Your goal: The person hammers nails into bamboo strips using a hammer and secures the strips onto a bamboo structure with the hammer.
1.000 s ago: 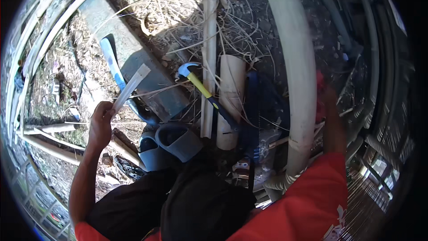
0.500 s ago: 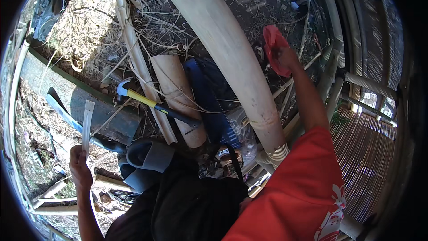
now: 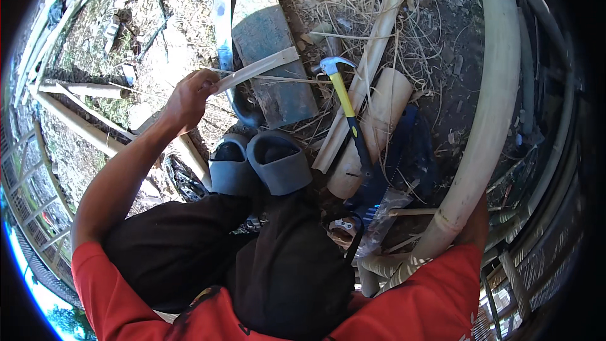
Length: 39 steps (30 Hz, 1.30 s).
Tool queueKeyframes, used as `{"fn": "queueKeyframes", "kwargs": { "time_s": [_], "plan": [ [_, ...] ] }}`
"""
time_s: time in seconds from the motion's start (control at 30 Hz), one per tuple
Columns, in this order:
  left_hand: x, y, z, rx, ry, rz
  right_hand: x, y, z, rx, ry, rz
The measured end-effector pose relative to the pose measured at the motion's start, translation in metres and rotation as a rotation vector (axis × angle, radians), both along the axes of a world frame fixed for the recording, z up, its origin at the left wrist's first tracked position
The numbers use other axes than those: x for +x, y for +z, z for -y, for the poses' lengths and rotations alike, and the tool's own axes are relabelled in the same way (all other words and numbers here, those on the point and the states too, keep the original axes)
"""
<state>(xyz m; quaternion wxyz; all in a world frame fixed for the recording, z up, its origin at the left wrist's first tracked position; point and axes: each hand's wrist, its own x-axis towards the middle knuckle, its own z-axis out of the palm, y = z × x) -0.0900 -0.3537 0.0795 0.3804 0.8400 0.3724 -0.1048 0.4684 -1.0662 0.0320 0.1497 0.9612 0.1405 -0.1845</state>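
My left hand [image 3: 187, 100] is closed around one end of a pale, flat bamboo strip [image 3: 255, 71]. The strip's far end reaches over a weathered greenish plank [image 3: 281, 91]. Beside the plank, just beyond that hand, lies a long blade [image 3: 223, 25] with a dark handle. A claw hammer [image 3: 344, 96] with a yellow and black handle rests across a split bamboo piece and a short bamboo section [image 3: 379, 120], right of the strip. My right forearm goes behind a thick bamboo pole [image 3: 495, 101], which hides my right hand.
Grey sandals [image 3: 278, 161] are on my feet, near the plank. A dark blue item [image 3: 410, 158] and clear plastic [image 3: 384, 215] lie between the short section and the pole. Loose bamboo shavings [image 3: 429, 38] cover ground at the back. Bamboo poles [image 3: 88, 90] lie at left.
The view has swung round to the right-hand side less and the left more. My left hand's strip now slants toward the plank. My right hand, earlier gripping red thin material, has gone behind the pole.
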Motion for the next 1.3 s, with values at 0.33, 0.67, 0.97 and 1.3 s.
{"fn": "queueKeyframes", "kwargs": {
  "time_s": [0.33,0.67,0.97,1.3],
  "plan": [
    [-0.021,-0.008,-0.017,-0.050,0.011,0.016,0.002,0.032,0.000,-0.116,0.059,0.008],
    [0.006,0.028,-0.011,0.172,-0.007,0.273,0.011,0.081,0.019,-0.274,0.186,0.119],
    [0.073,0.081,0.002,-0.005,-0.122,0.557,-0.155,0.294,-0.292,0.867,-0.187,0.754],
    [0.094,-0.016,0.055,0.127,0.442,0.701,-0.342,0.083,-0.555,1.341,0.443,-0.290]
  ]
}}
